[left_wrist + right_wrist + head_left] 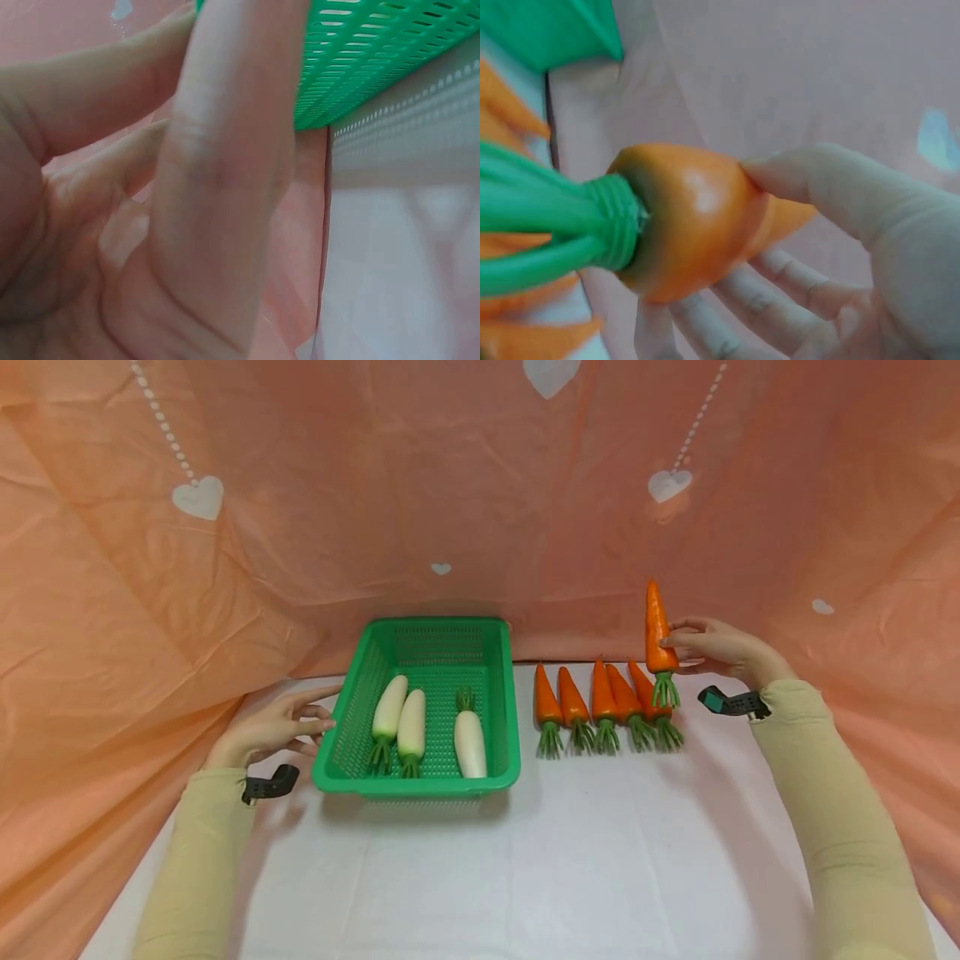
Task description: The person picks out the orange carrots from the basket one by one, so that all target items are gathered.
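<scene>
My right hand (716,647) pinches an orange carrot (657,631) between thumb and fingers, tip up and green stalks down, above the right end of a row of carrots. In the right wrist view the thumb presses one side of the carrot (690,217), fingers on the other. At the left side of the green basket (491,783), my left hand (273,727) rests its loosely bent fingers against the rim. Three white radishes (470,743) lie in the basket, two with stalks toward me and one with stalks away.
Several carrots (545,697) lie side by side on the white tabletop (570,860), right of the basket, stalks toward me. A peach curtain (450,502) with white hearts hangs behind and along both sides.
</scene>
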`<state>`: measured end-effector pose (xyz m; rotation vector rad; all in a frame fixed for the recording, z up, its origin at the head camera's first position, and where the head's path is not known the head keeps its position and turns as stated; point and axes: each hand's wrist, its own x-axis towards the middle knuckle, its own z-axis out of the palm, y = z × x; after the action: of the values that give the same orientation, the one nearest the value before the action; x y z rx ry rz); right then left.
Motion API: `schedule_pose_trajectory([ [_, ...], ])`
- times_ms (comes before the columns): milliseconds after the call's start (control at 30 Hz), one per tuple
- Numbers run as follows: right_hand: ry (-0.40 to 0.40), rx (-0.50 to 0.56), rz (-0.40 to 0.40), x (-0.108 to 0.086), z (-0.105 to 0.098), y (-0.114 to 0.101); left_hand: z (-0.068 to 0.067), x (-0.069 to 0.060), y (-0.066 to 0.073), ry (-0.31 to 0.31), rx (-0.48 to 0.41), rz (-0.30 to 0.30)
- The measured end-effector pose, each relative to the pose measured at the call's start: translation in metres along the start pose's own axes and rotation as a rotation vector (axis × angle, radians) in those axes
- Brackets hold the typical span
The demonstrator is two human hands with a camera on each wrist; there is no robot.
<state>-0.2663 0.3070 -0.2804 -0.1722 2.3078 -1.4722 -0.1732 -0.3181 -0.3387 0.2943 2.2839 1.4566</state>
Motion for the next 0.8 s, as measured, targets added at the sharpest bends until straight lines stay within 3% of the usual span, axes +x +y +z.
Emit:
schedule_pose_trajectory([
  [433, 0.049, -0.079, 0.11, -0.013, -0.034, 0.065, 0.001, -0.001, 0.002, 0.003, -0.004, 0.011],
  [633, 0.066, -0.12, 0.134, -0.005, -0.032, 0.086, 0.002, -0.002, 0.003, 0.003, -0.008, 0.011],
  [800, 0.064, -0.124, 0.094, -0.001, -0.023, 0.097, 0.001, -0.002, 0.001, 0.004, -0.009, 0.018],
])
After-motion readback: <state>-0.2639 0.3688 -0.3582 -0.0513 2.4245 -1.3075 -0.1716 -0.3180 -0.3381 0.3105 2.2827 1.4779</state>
